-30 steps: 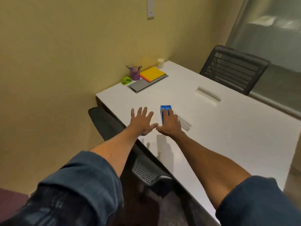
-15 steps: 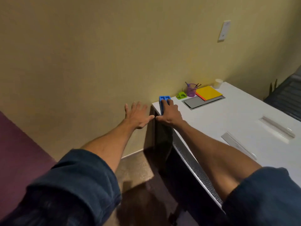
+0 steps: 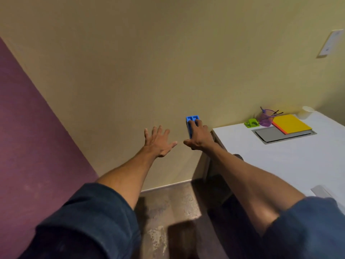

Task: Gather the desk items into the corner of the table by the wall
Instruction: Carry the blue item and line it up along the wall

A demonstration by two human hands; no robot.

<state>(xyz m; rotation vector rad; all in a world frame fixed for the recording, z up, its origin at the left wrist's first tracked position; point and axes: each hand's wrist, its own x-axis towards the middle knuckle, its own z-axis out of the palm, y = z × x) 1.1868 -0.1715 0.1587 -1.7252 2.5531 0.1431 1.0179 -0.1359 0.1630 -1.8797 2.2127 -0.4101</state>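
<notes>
As right hand point(image 3: 198, 139) grips, blue block point(image 3: 192, 119), two compartments

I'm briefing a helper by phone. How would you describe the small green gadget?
Start at the white table by the yellow wall. At its wall edge stands a purple pen cup; the green gadget sits just left of it, the only lime-green thing there.

We see the right hand point(image 3: 200, 139), block point(image 3: 192, 121) in its grip, left of the tabletop point(image 3: 280, 161) corner, with the left hand point(image 3: 158, 143) further left. Along the wall point(image 3: 168, 62), left to right: perhaps a punch point(image 3: 252, 123), pen cup point(image 3: 267, 119), notebook point(image 3: 291, 124) overlapping a flat panel point(image 3: 270, 134), and a cup point(image 3: 307, 112) behind.
</notes>
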